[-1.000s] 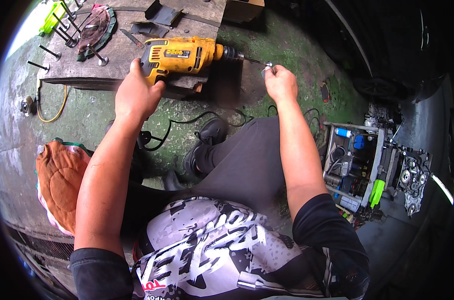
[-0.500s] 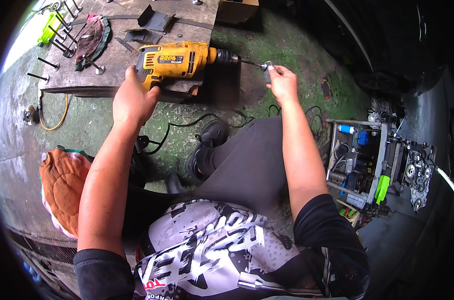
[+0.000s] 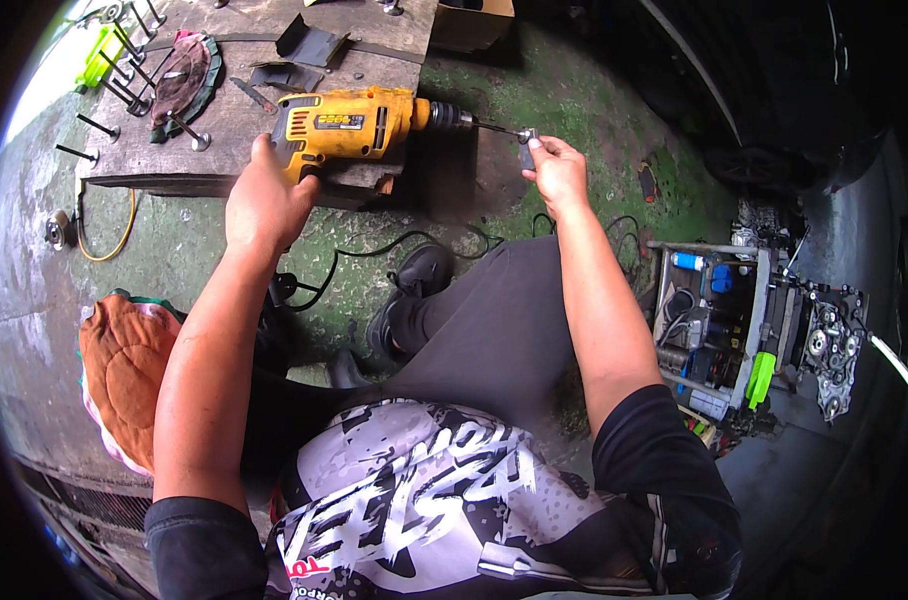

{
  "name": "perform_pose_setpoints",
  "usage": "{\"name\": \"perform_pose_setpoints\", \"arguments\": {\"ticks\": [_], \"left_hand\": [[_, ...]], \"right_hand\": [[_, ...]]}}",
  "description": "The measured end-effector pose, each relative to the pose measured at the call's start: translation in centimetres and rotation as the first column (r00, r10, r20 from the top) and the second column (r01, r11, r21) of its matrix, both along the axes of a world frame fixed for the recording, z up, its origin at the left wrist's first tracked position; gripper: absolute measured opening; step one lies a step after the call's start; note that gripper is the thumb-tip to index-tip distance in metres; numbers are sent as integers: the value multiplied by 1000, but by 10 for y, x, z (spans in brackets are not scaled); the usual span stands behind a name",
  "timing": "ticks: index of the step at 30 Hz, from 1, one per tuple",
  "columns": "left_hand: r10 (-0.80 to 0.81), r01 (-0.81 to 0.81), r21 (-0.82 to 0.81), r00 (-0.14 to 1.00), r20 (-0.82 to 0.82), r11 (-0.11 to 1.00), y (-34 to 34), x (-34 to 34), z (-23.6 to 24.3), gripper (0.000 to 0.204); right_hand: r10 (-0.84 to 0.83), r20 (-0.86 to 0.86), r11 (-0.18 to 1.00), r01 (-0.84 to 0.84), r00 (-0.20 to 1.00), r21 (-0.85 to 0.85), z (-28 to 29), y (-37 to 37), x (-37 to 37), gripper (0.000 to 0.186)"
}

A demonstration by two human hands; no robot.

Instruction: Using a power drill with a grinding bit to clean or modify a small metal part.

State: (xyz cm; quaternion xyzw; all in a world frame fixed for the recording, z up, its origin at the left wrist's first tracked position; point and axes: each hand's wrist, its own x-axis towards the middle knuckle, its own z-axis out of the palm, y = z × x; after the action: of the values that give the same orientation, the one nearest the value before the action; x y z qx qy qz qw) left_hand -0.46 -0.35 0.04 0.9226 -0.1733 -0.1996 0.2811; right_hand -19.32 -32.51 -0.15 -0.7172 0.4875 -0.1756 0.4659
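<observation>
My left hand [image 3: 274, 200] is closed round the grip of a yellow-and-black power drill [image 3: 349, 118], held horizontal over the bench edge. A thin metal rod [image 3: 494, 127] with a round end sticks out of its chuck. My right hand [image 3: 556, 180] pinches a small dark grey piece [image 3: 526, 155], apparently abrasive sheet, at that round end. On the wooden bench [image 3: 184, 162] stand several valves [image 3: 201, 140] with long stems. Near them lie a stained cloth [image 3: 182, 85], a thin blade [image 3: 252, 92] and dark grey sheets [image 3: 304, 42].
A cardboard box [image 3: 469, 25] is beyond the bench. A black cord [image 3: 374, 247] crosses the green floor near my shoes [image 3: 424, 268]. An orange-brown cloth [image 3: 124, 370] lies at my left. A tool cart [image 3: 709, 310] with metal engine parts [image 3: 829, 350] is at right; a dark car [image 3: 754, 120] is behind.
Both hands and the drill have dropped slightly in the picture since a second ago. My right fingers have shifted on the grey piece at the rod's end, which has moved slightly left.
</observation>
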Motion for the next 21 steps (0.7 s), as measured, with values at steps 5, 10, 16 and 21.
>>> {"name": "perform_pose_setpoints", "arguments": {"ticks": [5, 10, 16, 21], "left_hand": [[2, -2, 12, 1000, -14, 1000, 0, 0, 1, 80], [0, 0, 15, 1000, -3, 1000, 1, 1, -3, 80], [1, 0, 25, 1000, -15, 1000, -1, 0, 1, 79], [6, -6, 20, 1000, 1, 1000, 0, 0, -1, 79]], "right_hand": [[9, -86, 999, -13, 996, -46, -1, 0, 1, 31], [21, -73, 998, -26, 997, -65, -3, 2, 2, 30], [24, -61, 994, -30, 998, -101, -9, -3, -1, 25], [44, -92, 995, -52, 995, -88, -10, -3, 0, 23]]}}
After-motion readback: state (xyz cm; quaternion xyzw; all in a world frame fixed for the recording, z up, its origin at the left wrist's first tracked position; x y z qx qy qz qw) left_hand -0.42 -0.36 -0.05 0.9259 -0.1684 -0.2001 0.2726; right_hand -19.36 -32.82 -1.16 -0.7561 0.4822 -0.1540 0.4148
